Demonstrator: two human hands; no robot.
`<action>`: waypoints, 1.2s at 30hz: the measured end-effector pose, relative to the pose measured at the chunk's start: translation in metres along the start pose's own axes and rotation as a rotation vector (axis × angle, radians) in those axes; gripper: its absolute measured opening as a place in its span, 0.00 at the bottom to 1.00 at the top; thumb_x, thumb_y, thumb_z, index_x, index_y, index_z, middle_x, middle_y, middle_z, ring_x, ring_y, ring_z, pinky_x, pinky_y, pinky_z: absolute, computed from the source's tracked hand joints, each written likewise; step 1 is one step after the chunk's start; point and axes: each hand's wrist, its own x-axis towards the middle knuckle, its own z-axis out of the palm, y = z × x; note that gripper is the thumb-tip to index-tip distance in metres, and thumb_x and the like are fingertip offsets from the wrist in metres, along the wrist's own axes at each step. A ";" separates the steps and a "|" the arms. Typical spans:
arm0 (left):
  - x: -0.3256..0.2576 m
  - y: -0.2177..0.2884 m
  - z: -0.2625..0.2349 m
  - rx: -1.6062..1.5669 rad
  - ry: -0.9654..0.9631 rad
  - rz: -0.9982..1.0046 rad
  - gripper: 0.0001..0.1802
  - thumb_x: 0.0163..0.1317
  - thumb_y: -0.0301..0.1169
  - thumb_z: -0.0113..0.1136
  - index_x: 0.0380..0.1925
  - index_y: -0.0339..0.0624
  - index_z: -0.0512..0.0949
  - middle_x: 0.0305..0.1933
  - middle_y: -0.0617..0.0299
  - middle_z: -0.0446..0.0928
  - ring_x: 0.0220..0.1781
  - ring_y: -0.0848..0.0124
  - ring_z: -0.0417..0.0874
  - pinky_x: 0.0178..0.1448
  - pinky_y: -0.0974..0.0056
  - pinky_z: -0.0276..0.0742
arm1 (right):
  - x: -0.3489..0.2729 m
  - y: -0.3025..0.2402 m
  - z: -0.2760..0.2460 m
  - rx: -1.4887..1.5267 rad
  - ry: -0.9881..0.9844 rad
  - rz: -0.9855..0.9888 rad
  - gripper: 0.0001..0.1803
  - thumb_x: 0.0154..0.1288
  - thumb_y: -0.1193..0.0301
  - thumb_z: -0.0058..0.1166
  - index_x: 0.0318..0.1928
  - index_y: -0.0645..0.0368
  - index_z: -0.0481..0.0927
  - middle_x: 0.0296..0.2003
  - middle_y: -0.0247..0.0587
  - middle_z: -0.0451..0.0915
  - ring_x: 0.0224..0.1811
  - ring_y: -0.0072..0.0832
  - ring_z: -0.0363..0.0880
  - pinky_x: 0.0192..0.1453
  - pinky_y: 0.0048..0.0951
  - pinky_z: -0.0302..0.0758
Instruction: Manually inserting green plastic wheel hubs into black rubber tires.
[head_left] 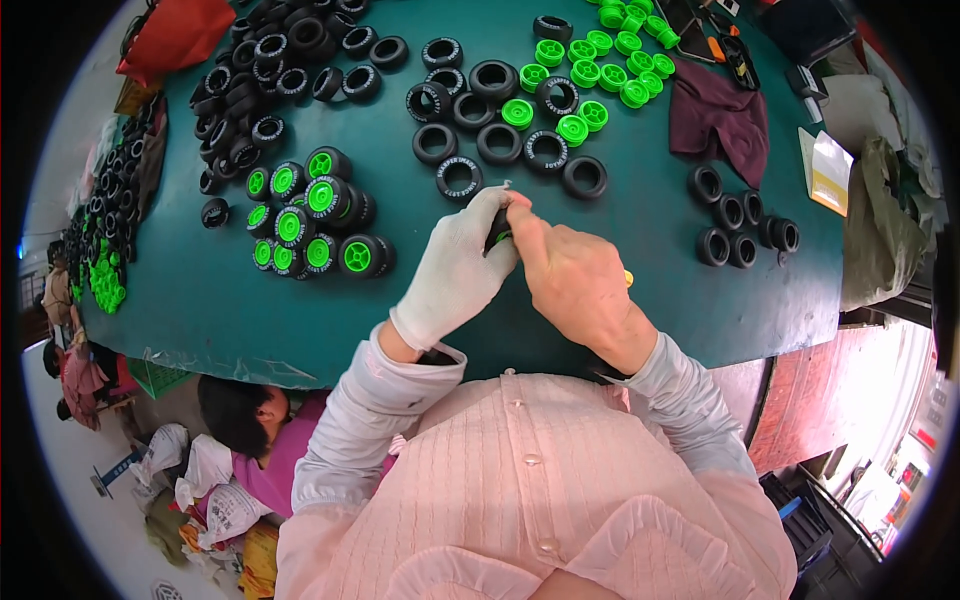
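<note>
My left hand, in a pale glove, is closed round a small black tyre with a bit of green wheel showing in it. Most of that tyre is hidden by the fingers. My bare right hand is curled into a fist against it, thumb and forefinger meeting the left fingertips. A yellow end of something pokes out beside the right fist; the rest of it is covered. Just beyond both hands lie loose black tyres and green wheel rims.
Left on the green table sits a stack of tyres fitted with green rims. Behind it is a heap of black tyres. Smaller tyres and a maroon cloth lie at the right. Another person is at lower left.
</note>
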 end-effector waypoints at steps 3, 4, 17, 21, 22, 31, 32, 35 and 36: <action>0.006 0.001 -0.009 0.119 -0.100 0.057 0.20 0.66 0.19 0.60 0.58 0.33 0.75 0.48 0.60 0.84 0.43 0.75 0.81 0.52 0.68 0.78 | -0.007 0.006 0.006 0.142 -0.003 0.042 0.20 0.66 0.75 0.58 0.57 0.62 0.73 0.24 0.38 0.81 0.24 0.34 0.84 0.26 0.36 0.76; 0.005 0.002 -0.005 0.120 -0.094 0.056 0.20 0.66 0.19 0.60 0.58 0.33 0.75 0.48 0.60 0.84 0.43 0.75 0.81 0.52 0.68 0.78 | -0.006 0.006 0.006 0.144 -0.002 0.037 0.20 0.66 0.75 0.58 0.57 0.62 0.73 0.24 0.38 0.81 0.24 0.34 0.84 0.26 0.36 0.76; -0.001 -0.009 0.017 -0.182 0.169 0.007 0.21 0.66 0.18 0.60 0.60 0.32 0.75 0.47 0.61 0.82 0.46 0.76 0.82 0.52 0.69 0.80 | -0.004 -0.002 0.002 0.229 0.045 0.230 0.18 0.68 0.78 0.56 0.58 0.62 0.72 0.26 0.40 0.84 0.25 0.36 0.85 0.26 0.35 0.75; 0.006 -0.005 0.002 0.018 -0.006 0.058 0.22 0.63 0.19 0.62 0.58 0.33 0.76 0.39 0.61 0.83 0.41 0.75 0.82 0.50 0.68 0.80 | -0.009 0.002 0.007 0.044 -0.041 0.086 0.21 0.65 0.78 0.58 0.57 0.62 0.72 0.26 0.37 0.84 0.26 0.33 0.86 0.26 0.33 0.76; 0.008 -0.001 0.000 0.107 -0.048 0.052 0.22 0.63 0.19 0.62 0.58 0.33 0.76 0.37 0.61 0.83 0.40 0.74 0.82 0.50 0.67 0.80 | -0.009 0.006 0.007 0.088 -0.033 0.082 0.21 0.65 0.77 0.59 0.58 0.62 0.72 0.25 0.37 0.83 0.25 0.32 0.85 0.26 0.33 0.76; -0.006 -0.017 0.012 -0.481 0.024 -0.147 0.26 0.70 0.18 0.55 0.68 0.30 0.67 0.60 0.52 0.80 0.55 0.73 0.83 0.52 0.66 0.84 | -0.005 0.002 -0.010 0.135 -0.198 0.174 0.24 0.67 0.74 0.60 0.63 0.57 0.72 0.26 0.37 0.84 0.29 0.36 0.86 0.29 0.35 0.77; -0.007 -0.012 0.007 -0.480 0.025 -0.146 0.26 0.70 0.18 0.55 0.68 0.30 0.67 0.60 0.52 0.80 0.55 0.73 0.83 0.52 0.66 0.84 | -0.006 0.005 -0.011 0.135 -0.197 0.173 0.24 0.67 0.74 0.60 0.63 0.57 0.72 0.26 0.37 0.84 0.29 0.36 0.86 0.29 0.35 0.77; -0.013 -0.005 -0.002 -0.693 -0.043 -0.202 0.26 0.74 0.26 0.53 0.70 0.30 0.66 0.62 0.50 0.80 0.59 0.67 0.84 0.54 0.64 0.85 | -0.007 0.016 -0.023 0.589 -0.011 0.407 0.30 0.60 0.68 0.71 0.62 0.55 0.77 0.41 0.36 0.85 0.30 0.31 0.84 0.34 0.34 0.77; -0.015 -0.003 -0.002 -0.692 -0.041 -0.201 0.26 0.74 0.26 0.53 0.70 0.30 0.66 0.62 0.50 0.80 0.59 0.67 0.84 0.54 0.64 0.85 | -0.002 0.018 -0.028 0.590 -0.010 0.405 0.30 0.60 0.68 0.71 0.62 0.55 0.77 0.41 0.36 0.85 0.30 0.31 0.84 0.34 0.34 0.77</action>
